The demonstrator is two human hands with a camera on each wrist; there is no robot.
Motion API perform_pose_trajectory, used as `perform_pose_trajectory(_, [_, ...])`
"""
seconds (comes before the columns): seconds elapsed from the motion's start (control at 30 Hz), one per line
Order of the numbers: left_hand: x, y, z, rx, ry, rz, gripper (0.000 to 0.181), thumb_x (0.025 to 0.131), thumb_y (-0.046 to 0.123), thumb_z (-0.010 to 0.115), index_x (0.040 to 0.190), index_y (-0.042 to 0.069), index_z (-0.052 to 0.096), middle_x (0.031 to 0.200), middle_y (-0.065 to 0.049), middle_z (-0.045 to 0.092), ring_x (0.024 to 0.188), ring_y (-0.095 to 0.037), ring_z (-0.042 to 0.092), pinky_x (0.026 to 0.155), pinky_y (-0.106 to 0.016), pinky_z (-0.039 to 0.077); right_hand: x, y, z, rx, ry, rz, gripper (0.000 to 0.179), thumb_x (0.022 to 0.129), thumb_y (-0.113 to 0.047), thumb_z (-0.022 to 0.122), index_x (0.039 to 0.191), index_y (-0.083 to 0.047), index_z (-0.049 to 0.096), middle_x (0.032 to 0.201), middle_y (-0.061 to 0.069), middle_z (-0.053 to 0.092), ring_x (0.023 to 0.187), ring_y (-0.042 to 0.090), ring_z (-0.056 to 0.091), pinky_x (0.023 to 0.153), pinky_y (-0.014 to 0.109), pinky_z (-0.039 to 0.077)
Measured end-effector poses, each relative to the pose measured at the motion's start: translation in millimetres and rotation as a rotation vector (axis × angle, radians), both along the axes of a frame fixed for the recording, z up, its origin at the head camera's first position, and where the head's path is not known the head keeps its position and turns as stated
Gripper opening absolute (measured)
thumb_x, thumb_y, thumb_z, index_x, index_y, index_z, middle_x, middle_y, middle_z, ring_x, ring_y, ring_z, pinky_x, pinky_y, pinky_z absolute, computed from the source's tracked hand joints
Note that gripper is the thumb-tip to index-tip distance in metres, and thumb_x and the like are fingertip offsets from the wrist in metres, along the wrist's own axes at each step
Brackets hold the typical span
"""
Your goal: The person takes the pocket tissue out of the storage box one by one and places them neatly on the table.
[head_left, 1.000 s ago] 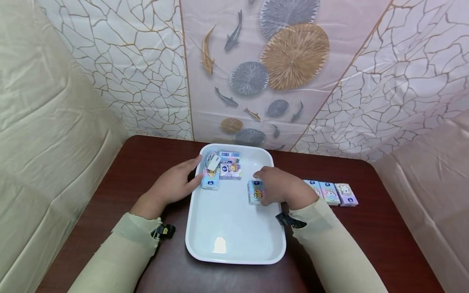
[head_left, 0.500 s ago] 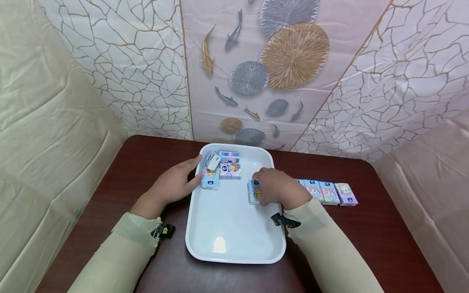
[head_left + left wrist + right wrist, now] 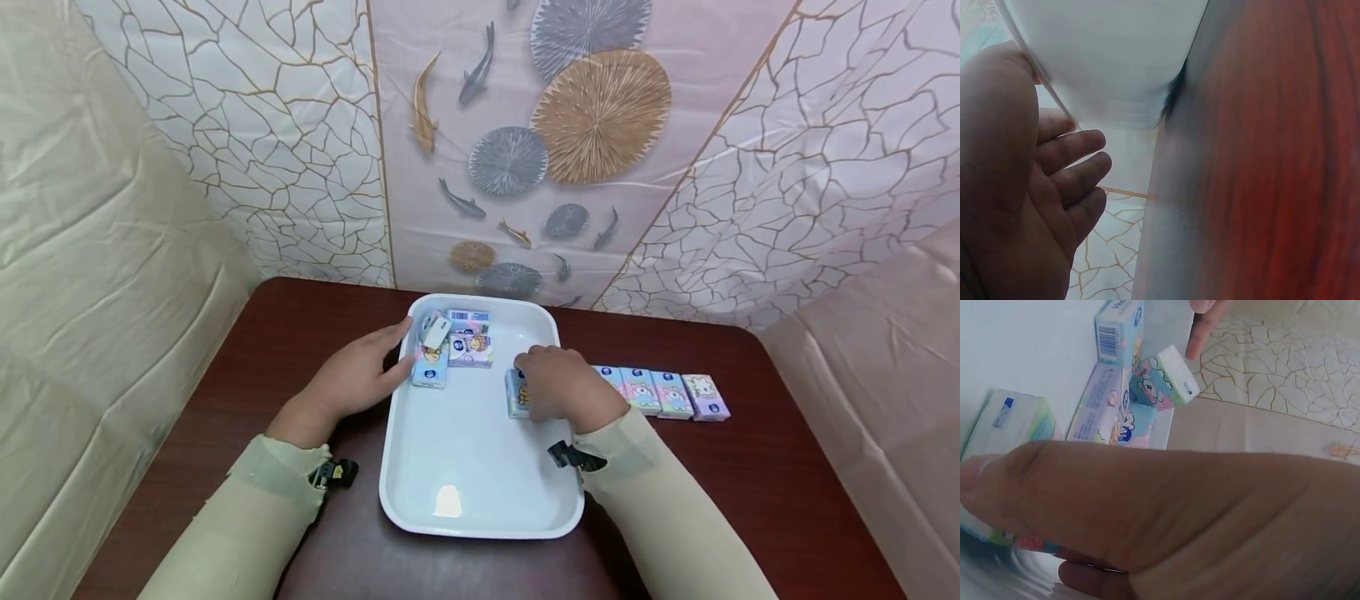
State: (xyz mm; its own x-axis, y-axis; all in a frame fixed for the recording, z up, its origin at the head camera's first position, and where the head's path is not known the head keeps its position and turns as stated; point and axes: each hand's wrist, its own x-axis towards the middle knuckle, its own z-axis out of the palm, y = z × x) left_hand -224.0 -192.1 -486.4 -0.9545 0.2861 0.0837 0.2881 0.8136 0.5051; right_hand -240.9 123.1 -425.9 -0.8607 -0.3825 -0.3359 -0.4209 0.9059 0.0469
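Observation:
My right hand [image 3: 561,385] grips a small blue tissue pack [image 3: 515,398] with a yellow cartoon figure, low over the right part of the white tray [image 3: 465,454]. In the right wrist view the thumb lies across the front of this pack [image 3: 1007,428], and the palm side is hidden. My left hand [image 3: 365,368] rests at the tray's upper left rim with fingers spread. The left wrist view shows the relaxed fingers [image 3: 1075,153] beside the tray's outer wall. Several tissue packs [image 3: 471,350] cluster in the tray's upper left corner, one tilted on top [image 3: 437,331].
To the right of the tray, several more tissue packs [image 3: 672,393] stand in a row on the dark red wooden table [image 3: 780,483]. A patterned cloth [image 3: 510,158] hangs behind the table, with pale padded cloth [image 3: 97,250] on the left side.
My right hand has shifted slightly left over the tray, uncovering more of the pack row on the right. The gripped pack has barely moved. My left hand stays at the rim.

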Motion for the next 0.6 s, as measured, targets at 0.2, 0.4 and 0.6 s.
perform_pose_trajectory(0.2, [0.3,0.8,0.3,-0.005,-0.002,0.004,0.079,0.105,0.055,0.054,0.169,0.02,0.024,0.171,-0.007,0.036,0.157,-0.028,0.038,0.124,-0.054,0.037,0.7,0.5,1.8,-0.011,-0.017,-0.019,0.081,0.076,-0.028,0.094,0.148,-0.017,0.061,0.137,0.009,0.066,0.114,0.028,0.06,0.108,0.055,0.052])
perform_pose_trajectory(0.4, [0.4,0.5,-0.1,-0.001,-0.001,0.002,0.078,0.105,0.055,0.054,0.169,0.02,0.025,0.171,-0.007,0.036,0.157,-0.027,0.037,0.124,-0.054,0.037,4.9,2.1,5.5,-0.055,-0.036,-0.06,0.082,0.078,-0.029,0.094,0.15,-0.018,0.059,0.142,0.009,0.063,0.118,0.03,0.06,0.108,0.056,0.053])
perform_pose_trajectory(0.6, [-0.8,0.0,-2.1,-0.002,0.007,-0.001,0.078,0.105,0.054,0.054,0.169,0.019,0.025,0.171,-0.008,0.036,0.157,-0.028,0.037,0.124,-0.054,0.037,9.7,3.6,11.8,-0.082,-0.045,-0.07,0.081,0.078,-0.03,0.094,0.15,-0.018,0.059,0.143,0.008,0.063,0.12,0.029,0.06,0.108,0.056,0.051])
